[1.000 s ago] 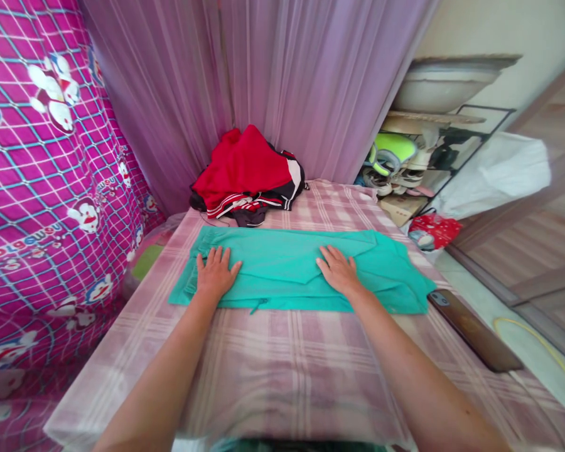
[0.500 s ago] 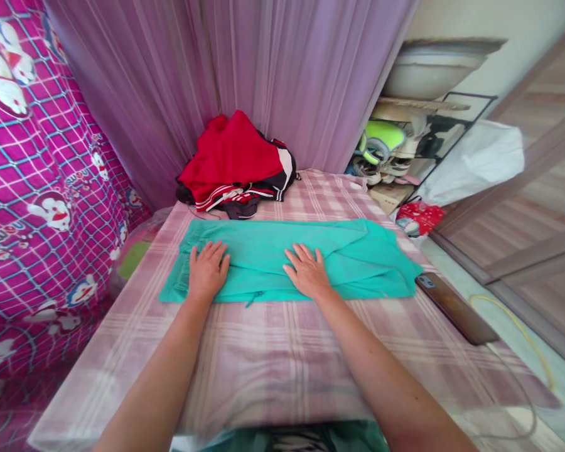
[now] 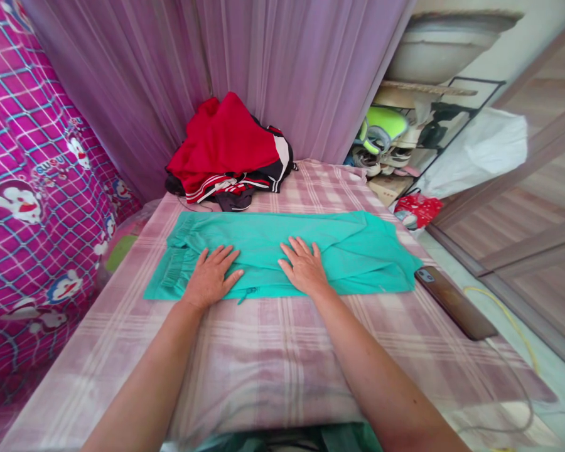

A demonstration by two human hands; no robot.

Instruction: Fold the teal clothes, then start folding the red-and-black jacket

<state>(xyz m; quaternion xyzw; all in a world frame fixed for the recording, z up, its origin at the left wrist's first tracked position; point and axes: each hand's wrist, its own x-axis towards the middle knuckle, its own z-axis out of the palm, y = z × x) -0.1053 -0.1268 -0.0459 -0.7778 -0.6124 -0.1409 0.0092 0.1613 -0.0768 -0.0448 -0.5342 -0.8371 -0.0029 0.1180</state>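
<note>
While our left hand (image 3: 210, 276) and right hand (image 3: 304, 271) are pressing flat, fingers spread, on the folded teal cotton trousers (image 3: 273, 251) lying across the pink plaid-covered counter (image 3: 273, 364), we are smoothing creases; folding likely calls for gripping one end.

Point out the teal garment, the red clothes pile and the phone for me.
teal garment (image 3: 353, 248): head view, bare cloth right of the hands.
red clothes pile (image 3: 226, 141): head view, middle of the red top layer.
phone (image 3: 454, 301): head view, middle of its dark back.
</note>
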